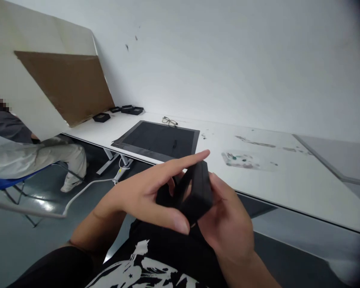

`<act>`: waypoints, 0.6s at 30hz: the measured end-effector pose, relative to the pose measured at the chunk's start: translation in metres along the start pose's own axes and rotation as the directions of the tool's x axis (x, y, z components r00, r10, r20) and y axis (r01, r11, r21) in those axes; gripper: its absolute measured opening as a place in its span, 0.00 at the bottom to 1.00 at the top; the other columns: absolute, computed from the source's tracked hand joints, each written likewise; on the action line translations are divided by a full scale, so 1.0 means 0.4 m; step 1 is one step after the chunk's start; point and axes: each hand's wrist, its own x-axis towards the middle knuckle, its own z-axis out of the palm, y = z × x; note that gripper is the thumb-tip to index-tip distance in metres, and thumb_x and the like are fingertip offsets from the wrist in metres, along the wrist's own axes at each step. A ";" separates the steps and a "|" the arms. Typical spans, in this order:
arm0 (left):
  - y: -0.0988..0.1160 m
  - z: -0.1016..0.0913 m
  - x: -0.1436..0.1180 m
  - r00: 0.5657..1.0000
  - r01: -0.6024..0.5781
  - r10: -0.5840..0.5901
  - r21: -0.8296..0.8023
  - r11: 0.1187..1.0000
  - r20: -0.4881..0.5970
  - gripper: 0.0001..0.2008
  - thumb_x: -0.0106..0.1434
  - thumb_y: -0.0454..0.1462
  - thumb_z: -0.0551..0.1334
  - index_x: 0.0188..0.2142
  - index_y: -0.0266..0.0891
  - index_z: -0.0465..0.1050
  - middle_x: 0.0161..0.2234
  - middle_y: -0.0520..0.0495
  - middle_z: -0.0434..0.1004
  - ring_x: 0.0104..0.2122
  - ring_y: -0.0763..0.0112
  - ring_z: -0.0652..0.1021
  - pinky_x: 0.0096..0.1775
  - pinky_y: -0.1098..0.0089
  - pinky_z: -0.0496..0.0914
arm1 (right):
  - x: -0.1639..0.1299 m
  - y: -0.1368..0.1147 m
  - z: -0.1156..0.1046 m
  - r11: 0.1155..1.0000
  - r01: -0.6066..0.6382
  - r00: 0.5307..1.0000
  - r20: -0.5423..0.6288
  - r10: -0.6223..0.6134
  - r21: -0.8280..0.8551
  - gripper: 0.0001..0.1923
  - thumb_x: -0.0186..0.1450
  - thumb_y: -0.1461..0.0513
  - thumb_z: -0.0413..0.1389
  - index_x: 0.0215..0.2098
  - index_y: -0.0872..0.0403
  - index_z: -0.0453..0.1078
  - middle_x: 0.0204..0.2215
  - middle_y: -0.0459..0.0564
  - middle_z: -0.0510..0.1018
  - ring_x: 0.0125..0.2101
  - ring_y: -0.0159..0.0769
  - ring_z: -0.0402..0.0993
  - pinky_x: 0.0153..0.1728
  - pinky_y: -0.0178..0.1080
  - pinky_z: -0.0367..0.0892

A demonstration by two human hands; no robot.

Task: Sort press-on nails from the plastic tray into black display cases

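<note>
Close to my body, above my lap, a small black box is tilted on its side between my two hands. My left hand spans the box from the left, its thumb at the near lower corner and its index finger stretched along the far top edge. Against the right side and underside, my right hand is wrapped around the box, most of its fingers hidden behind it. A shiny, reflecting surface shows on the side facing my left palm.
A black mat lies on the long white table, with glasses behind it. Several black boxes sit at the back left near a brown board. A seated person is at left. A white cable hangs below.
</note>
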 end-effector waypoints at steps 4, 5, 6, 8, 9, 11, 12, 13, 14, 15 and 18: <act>0.019 0.001 -0.003 0.990 0.134 -0.133 0.016 0.991 -0.053 0.42 0.62 0.57 0.66 0.69 0.49 0.53 0.32 0.50 0.78 0.29 0.67 0.80 0.29 0.71 0.73 | -0.013 0.019 -0.012 0.969 0.113 0.993 0.053 -0.103 -0.220 0.13 0.70 0.50 0.58 0.37 0.50 0.73 0.29 0.46 0.76 0.26 0.31 0.73 0.23 0.32 0.69; 0.024 0.002 -0.005 0.981 0.173 -0.164 0.087 0.981 -0.105 0.40 0.62 0.59 0.64 0.68 0.49 0.57 0.34 0.48 0.79 0.29 0.68 0.79 0.29 0.71 0.72 | -0.016 0.020 -0.014 0.945 0.144 0.989 0.060 -0.132 -0.294 0.10 0.69 0.52 0.59 0.38 0.50 0.73 0.31 0.45 0.77 0.27 0.30 0.73 0.24 0.31 0.70; 0.028 0.003 -0.007 0.970 0.211 -0.185 0.166 0.963 -0.157 0.39 0.62 0.61 0.62 0.66 0.48 0.60 0.38 0.47 0.79 0.30 0.69 0.78 0.31 0.70 0.72 | -0.018 0.021 -0.016 0.919 0.172 0.985 0.062 -0.160 -0.356 0.07 0.69 0.55 0.60 0.38 0.50 0.73 0.31 0.45 0.77 0.27 0.29 0.74 0.24 0.30 0.71; 0.030 0.002 -0.012 0.951 0.267 -0.202 0.293 0.918 -0.234 0.37 0.64 0.63 0.57 0.65 0.48 0.62 0.46 0.44 0.78 0.36 0.66 0.78 0.38 0.67 0.74 | -0.019 0.022 -0.019 0.880 0.206 0.978 0.049 -0.205 -0.429 0.07 0.71 0.57 0.58 0.36 0.51 0.72 0.28 0.44 0.77 0.26 0.28 0.74 0.25 0.29 0.71; 0.029 0.000 -0.015 0.948 0.280 -0.207 0.329 0.902 -0.241 0.37 0.65 0.63 0.54 0.66 0.48 0.62 0.50 0.43 0.77 0.41 0.63 0.78 0.43 0.63 0.75 | -0.018 0.022 -0.021 0.879 0.206 0.977 0.037 -0.211 -0.431 0.08 0.71 0.58 0.58 0.34 0.52 0.72 0.27 0.43 0.76 0.25 0.27 0.74 0.25 0.29 0.71; 0.021 -0.010 -0.020 0.963 0.250 -0.187 0.385 0.889 -0.194 0.39 0.65 0.64 0.53 0.67 0.48 0.60 0.60 0.40 0.71 0.54 0.55 0.75 0.55 0.55 0.72 | -0.013 0.023 -0.026 0.914 0.169 0.984 0.004 -0.180 -0.370 0.11 0.71 0.57 0.58 0.32 0.52 0.72 0.24 0.43 0.76 0.23 0.28 0.73 0.24 0.30 0.71; 0.015 -0.017 -0.022 0.977 0.205 -0.159 0.416 0.886 -0.145 0.41 0.63 0.65 0.55 0.68 0.48 0.58 0.65 0.39 0.65 0.61 0.50 0.70 0.61 0.51 0.68 | -0.010 0.023 -0.028 0.937 0.142 0.988 -0.007 -0.152 -0.318 0.11 0.70 0.57 0.59 0.31 0.53 0.72 0.24 0.44 0.76 0.23 0.29 0.73 0.23 0.30 0.71; 0.009 -0.024 -0.023 0.989 0.144 -0.121 0.445 0.884 -0.080 0.46 0.59 0.66 0.60 0.69 0.48 0.56 0.68 0.39 0.59 0.66 0.45 0.64 0.65 0.48 0.62 | -0.006 0.023 -0.029 0.958 0.114 0.992 -0.014 -0.122 -0.265 0.11 0.70 0.56 0.59 0.31 0.53 0.72 0.24 0.44 0.77 0.22 0.29 0.73 0.23 0.31 0.71; 0.003 -0.030 -0.024 0.997 0.075 -0.076 0.457 0.886 -0.016 0.52 0.52 0.66 0.65 0.70 0.49 0.53 0.71 0.39 0.53 0.69 0.42 0.59 0.67 0.45 0.58 | -0.003 0.023 -0.030 0.973 0.091 0.995 -0.017 -0.097 -0.213 0.12 0.70 0.56 0.59 0.31 0.53 0.73 0.24 0.44 0.77 0.22 0.30 0.73 0.23 0.32 0.71; -0.003 -0.033 -0.024 0.999 0.014 -0.030 0.448 0.894 0.027 0.60 0.45 0.65 0.71 0.71 0.49 0.51 0.72 0.39 0.50 0.70 0.39 0.57 0.69 0.44 0.56 | 0.000 0.022 -0.031 0.983 0.072 0.997 -0.022 -0.076 -0.166 0.11 0.69 0.55 0.59 0.31 0.53 0.73 0.25 0.45 0.77 0.22 0.30 0.74 0.23 0.32 0.71; -0.013 -0.028 -0.022 0.999 -0.032 0.032 0.348 0.937 0.007 0.71 0.33 0.56 0.80 0.72 0.52 0.46 0.69 0.39 0.58 0.65 0.40 0.66 0.66 0.46 0.63 | 0.006 0.021 -0.031 0.998 0.019 1.000 0.001 -0.019 -0.052 0.12 0.69 0.55 0.59 0.31 0.53 0.72 0.25 0.45 0.78 0.21 0.31 0.74 0.22 0.33 0.71</act>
